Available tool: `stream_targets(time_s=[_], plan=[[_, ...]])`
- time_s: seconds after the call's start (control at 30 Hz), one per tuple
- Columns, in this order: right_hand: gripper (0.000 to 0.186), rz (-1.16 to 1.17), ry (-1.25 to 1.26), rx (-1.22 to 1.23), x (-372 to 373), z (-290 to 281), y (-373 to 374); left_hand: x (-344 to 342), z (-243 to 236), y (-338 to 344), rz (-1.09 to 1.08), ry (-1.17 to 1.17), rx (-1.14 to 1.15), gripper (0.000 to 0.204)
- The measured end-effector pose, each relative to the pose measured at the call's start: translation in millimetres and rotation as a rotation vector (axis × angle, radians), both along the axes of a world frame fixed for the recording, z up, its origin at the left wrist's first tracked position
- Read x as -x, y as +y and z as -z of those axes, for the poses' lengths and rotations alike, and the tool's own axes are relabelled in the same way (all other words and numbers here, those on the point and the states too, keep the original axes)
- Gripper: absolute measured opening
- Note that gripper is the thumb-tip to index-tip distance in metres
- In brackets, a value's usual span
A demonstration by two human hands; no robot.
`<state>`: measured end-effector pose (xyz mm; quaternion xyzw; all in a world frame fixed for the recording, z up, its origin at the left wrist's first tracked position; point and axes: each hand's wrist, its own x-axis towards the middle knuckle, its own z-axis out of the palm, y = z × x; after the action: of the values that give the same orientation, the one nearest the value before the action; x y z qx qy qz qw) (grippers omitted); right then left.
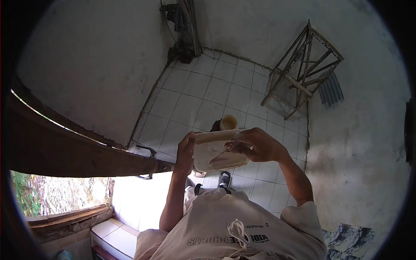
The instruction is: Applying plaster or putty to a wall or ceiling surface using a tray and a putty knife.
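Note:
A shallow, rectangular, see-through plastic container (211, 138) is held in front of me at waist height. My left hand (185, 151) grips its left end, thumb up by the rim. Over the right part of the container, my right hand (255, 145) reaches in with fingers bent and pressed together. What those fingertips hold, if anything, I cannot make out. A pinkish-brown streak or shape shows in the container's bottom below them; whether it is inside or seen through the plastic is unclear.
Beyond the container, a round tub (229, 122) with pale contents sits on the tiled floor (186, 106) beside something dark. A wooden stand (303, 69) leans at the far right wall. At left, a wooden door (86, 151) with a handle stands ajar. My feet are below.

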<state>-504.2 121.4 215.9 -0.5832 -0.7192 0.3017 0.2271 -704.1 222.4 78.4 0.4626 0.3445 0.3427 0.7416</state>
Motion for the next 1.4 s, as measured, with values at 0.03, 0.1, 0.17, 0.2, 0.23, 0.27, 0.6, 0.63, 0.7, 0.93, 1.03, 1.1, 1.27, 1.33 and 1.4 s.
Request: stream_targets(time_s=[0.03, 0.1, 0.17, 0.2, 0.23, 0.27, 0.6, 0.63, 0.7, 0.93, 1.03, 1.1, 1.27, 1.33, 1.4], plan=[[0.016, 0.001, -0.001, -0.002, -0.4, 2.3, 0.0, -0.3, 1.3, 0.4, -0.011, -0.029, 0.019, 0.038], [0.015, -0.057, -0.079, 0.067, -1.2, 9.8, -0.2, -0.2, 5.8, 1.4, -0.02, -0.059, 0.035, 0.038], [0.015, -0.063, -0.09, 0.043, 0.3, 14.4, -0.1, 1.4, 9.6, 1.8, 0.022, -0.023, 0.035, 0.038], [0.015, -0.07, -0.101, 0.021, 2.4, 15.6, -0.2, 0.4, 10.1, 0.4, 0.022, -0.024, 0.033, 0.038], [0.015, -0.069, -0.1, 0.02, 6.9, 16.0, -0.3, -1.5, 8.1, -2.1, 0.01, -0.053, 0.081, 0.038], [0.015, -0.074, -0.142, -0.009, 13.3, 16.2, -0.3, -2.4, 7.2, -3.9, -0.002, -0.083, 0.129, 0.039], [0.016, 0.034, -0.279, -0.146, 34.3, 25.7, -8.1, 7.0, 10.9, -3.2, 0.044, -0.049, 0.096, 0.042], [0.016, 0.036, -0.279, -0.147, 31.8, 23.2, -7.0, 7.1, 9.7, -2.6, 0.048, -0.045, 0.082, 0.041], [0.017, 0.034, -0.232, -0.275, 25.7, 18.4, -5.3, 6.8, 4.5, -2.9, 0.053, -0.041, 0.068, 0.041], [0.016, -0.039, -0.322, -0.239, 39.1, 27.2, -8.5, 6.0, 0.3, -2.2, -0.006, -0.102, 0.109, 0.035], [0.016, 0.011, -0.355, -0.248, 37.3, 32.3, -7.6, 8.7, 2.6, 1.9, 0.029, 0.0, 0.079, 0.036], [0.016, -0.006, -0.33, -0.272, 35.6, 30.2, -4.8, 10.4, 2.1, 2.2, 0.082, 0.044, 0.067, 0.036], [0.018, 0.048, -0.33, -0.371, 28.1, 7.5, -0.1, 8.4, -12.7, -6.1, 0.081, -0.011, 0.044, 0.039], [0.018, 0.084, -0.39, -0.422, 28.6, 10.2, -1.6, 7.1, -21.1, -7.0, 0.085, -0.032, 0.023, 0.039], [0.016, 0.041, -0.559, -0.469, 34.9, 26.8, -6.6, 4.7, -22.4, -5.6, 0.093, -0.055, -0.001, 0.04]])
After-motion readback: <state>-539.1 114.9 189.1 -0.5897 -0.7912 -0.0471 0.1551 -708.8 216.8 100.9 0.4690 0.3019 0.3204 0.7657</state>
